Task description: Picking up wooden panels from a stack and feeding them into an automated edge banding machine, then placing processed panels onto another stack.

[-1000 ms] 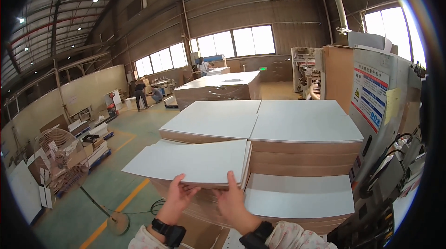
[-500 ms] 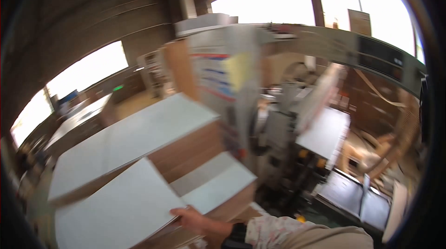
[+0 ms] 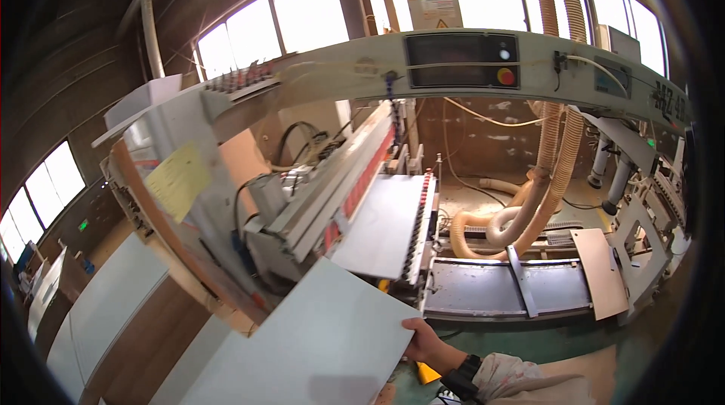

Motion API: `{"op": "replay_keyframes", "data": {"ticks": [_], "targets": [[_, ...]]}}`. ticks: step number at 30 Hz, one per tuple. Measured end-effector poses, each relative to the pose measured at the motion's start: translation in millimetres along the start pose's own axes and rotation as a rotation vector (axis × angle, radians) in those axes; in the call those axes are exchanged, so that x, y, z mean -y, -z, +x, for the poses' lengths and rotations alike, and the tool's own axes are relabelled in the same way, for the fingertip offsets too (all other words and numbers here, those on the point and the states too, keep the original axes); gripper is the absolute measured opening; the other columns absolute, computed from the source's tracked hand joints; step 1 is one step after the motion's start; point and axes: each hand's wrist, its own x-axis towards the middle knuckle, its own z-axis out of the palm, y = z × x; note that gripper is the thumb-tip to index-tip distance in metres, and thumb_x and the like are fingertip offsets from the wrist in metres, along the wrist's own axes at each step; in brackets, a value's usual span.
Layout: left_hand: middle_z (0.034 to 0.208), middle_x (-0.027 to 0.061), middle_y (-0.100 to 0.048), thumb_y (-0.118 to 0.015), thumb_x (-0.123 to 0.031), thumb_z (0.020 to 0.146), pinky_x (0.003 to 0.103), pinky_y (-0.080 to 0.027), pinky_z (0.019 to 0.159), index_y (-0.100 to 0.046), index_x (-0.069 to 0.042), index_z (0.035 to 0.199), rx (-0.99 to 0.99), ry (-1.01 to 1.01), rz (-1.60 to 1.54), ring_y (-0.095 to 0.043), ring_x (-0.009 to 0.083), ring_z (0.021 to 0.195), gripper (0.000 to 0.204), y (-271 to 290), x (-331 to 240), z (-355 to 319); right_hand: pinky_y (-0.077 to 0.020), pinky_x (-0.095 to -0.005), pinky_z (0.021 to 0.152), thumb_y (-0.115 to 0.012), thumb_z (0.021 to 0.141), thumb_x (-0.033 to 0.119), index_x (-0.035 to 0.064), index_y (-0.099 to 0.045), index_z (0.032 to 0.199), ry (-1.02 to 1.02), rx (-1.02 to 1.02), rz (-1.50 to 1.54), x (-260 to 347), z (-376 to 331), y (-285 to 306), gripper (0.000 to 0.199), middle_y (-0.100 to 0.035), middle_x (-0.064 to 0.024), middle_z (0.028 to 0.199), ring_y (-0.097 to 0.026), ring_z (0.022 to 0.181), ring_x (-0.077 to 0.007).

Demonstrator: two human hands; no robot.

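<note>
A large white panel point(image 3: 302, 337) is in front of me, tilted up, with its far corner overlapping the near end of the machine's bed. My right hand point(image 3: 425, 346) is closed on the panel's right edge near the corner. Its thumb lies on the white face and the other fingers are hidden underneath. A black band sits on that wrist. Of my left hand nothing shows. Just beyond the held panel, another white panel point(image 3: 387, 222) lies in the machine beside a row of small red-tipped parts.
The machine's long overhead beam point(image 3: 332, 65) carries a control panel point(image 3: 462, 60). Stacked white boards point(image 3: 113, 303) stand at left. A grey upright housing with a yellow paper point(image 3: 178, 180) is close by. Ribbed hoses point(image 3: 559, 148) hang behind, and a brown board point(image 3: 600, 273) leans at right.
The view has swung right toward the machine. The held panel has come away from the stack and now reaches the machine's near end, my right hand still on its edge.
</note>
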Motion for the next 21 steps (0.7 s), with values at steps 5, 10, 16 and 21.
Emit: {"op": "replay_keyframes", "data": {"ticks": [5,10,16,21], "targets": [[0.112,0.0190,-0.049,-0.051,-0.018,0.088,0.037,-0.044,0.082,-0.035,0.006,0.125,0.184,0.145,-0.132,-0.050,0.0297,0.100,0.047,-154,-63,-48,-0.0396,-0.0386,0.095,-0.050,0.082,0.030,-0.0020,-0.040,0.123,0.178,-0.176,0.033,97,14,82,0.053,-0.052,-0.0157,0.117,-0.051,0.108,-0.0275],[0.111,0.0187,-0.049,-0.051,-0.021,0.089,0.036,-0.045,0.081,-0.036,0.006,0.124,0.347,0.290,-0.245,-0.050,0.0297,0.099,0.046,-296,-124,-69,-0.0441,-0.0393,0.088,-0.044,0.089,0.035,0.0021,-0.039,0.123,0.459,-0.373,0.038,155,78,109,0.047,-0.051,-0.0144,0.116,-0.053,0.104,-0.0259],[0.110,0.0183,-0.050,-0.050,-0.024,0.089,0.036,-0.046,0.079,-0.038,0.006,0.123,0.516,0.478,-0.362,-0.051,0.0298,0.097,0.046,-423,-168,-57,-0.0418,-0.0357,0.087,-0.052,0.084,0.009,0.0032,-0.029,0.125,0.693,-0.592,-0.314,153,139,147,0.047,-0.047,-0.0130,0.114,-0.051,0.100,-0.0225],[0.109,0.0181,-0.051,-0.049,-0.026,0.089,0.036,-0.047,0.078,-0.039,0.005,0.122,0.651,0.615,-0.404,-0.052,0.0298,0.096,0.046,-463,-182,-34,-0.0261,-0.0371,0.102,-0.055,0.082,0.010,-0.0020,-0.006,0.137,0.792,-0.615,-0.752,174,175,128,0.075,-0.028,-0.0209,0.133,-0.033,0.122,-0.0295]]}}
